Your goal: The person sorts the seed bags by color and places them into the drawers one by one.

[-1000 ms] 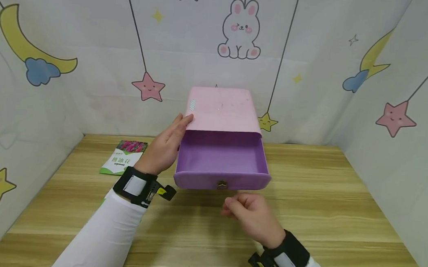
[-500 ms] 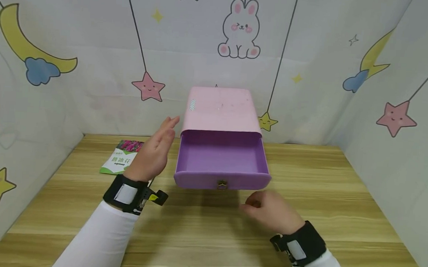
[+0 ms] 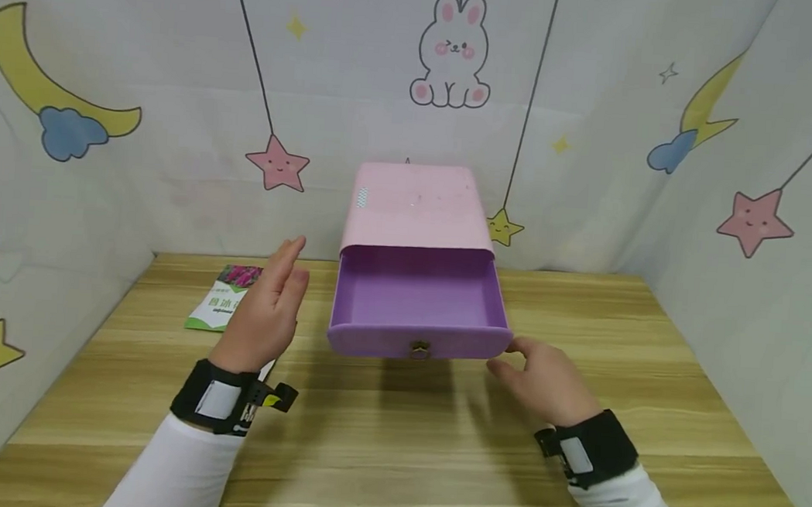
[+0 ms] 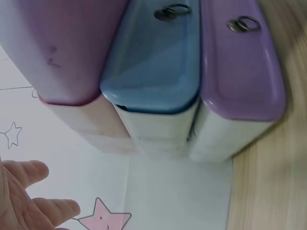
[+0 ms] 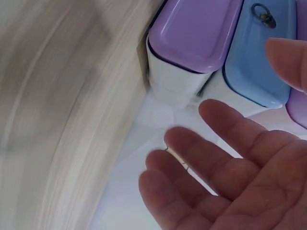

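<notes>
A drawer box with a pink top (image 3: 416, 207) stands at the back of the table. Its top purple drawer (image 3: 366, 341) is pulled out and bare inside, with a small metal ring pull on the front. Below it are a closed blue drawer (image 4: 153, 57) and a lower purple drawer (image 4: 242, 72), as the left wrist view shows. My left hand (image 3: 263, 314) is held up left of the box, apart from it, fingers straight. By the pulled-out drawer's right front corner is my right hand (image 3: 548, 382), fingers loosely spread and holding nothing; contact with the drawer cannot be told.
A flower-printed packet (image 3: 213, 308), green and white, lies on the wooden table (image 3: 394, 454) left of the box, partly behind my left hand. A white cloth backdrop (image 3: 362, 65) with printed stars, moons and a rabbit encloses the back and sides.
My left hand has left the box's side and moved left and toward me. My right hand has moved from below the ring pull to the drawer's right corner, its fingers uncurling.
</notes>
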The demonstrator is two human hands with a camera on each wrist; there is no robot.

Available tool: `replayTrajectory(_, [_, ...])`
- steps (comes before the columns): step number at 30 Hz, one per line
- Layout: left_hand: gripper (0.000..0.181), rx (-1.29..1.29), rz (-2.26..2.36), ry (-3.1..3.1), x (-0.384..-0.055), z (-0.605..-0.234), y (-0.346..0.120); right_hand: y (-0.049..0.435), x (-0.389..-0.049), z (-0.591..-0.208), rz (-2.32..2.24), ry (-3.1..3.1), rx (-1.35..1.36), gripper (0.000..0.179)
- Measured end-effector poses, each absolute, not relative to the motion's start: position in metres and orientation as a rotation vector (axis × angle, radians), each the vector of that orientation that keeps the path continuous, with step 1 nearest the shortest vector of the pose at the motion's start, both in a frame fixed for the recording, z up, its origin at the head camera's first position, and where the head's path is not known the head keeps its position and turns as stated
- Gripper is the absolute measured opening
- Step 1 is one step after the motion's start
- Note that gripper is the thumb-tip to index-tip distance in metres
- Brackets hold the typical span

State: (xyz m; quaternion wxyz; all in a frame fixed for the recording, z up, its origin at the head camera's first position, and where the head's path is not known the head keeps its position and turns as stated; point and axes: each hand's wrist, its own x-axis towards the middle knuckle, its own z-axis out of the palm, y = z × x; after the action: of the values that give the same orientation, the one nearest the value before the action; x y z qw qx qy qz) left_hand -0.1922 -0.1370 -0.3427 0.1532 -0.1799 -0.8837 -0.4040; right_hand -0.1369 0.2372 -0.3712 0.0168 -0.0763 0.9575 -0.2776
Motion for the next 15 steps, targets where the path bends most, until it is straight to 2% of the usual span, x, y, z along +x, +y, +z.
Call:
replayTrajectory(8, [0.059, -0.430, -0.964, -2.618, -0.193, -0.353, -0.158, 0.245, -0.142, -0.371, -0.813, 3.018, -0.135, 0.071])
replayTrajectory(15, [0.070, -0.236, -0.820, -2.769, -0.195, -0.364, -0.176, 0.249, -0.143, -0.368, -0.742, 3.080, -0.024, 0.075])
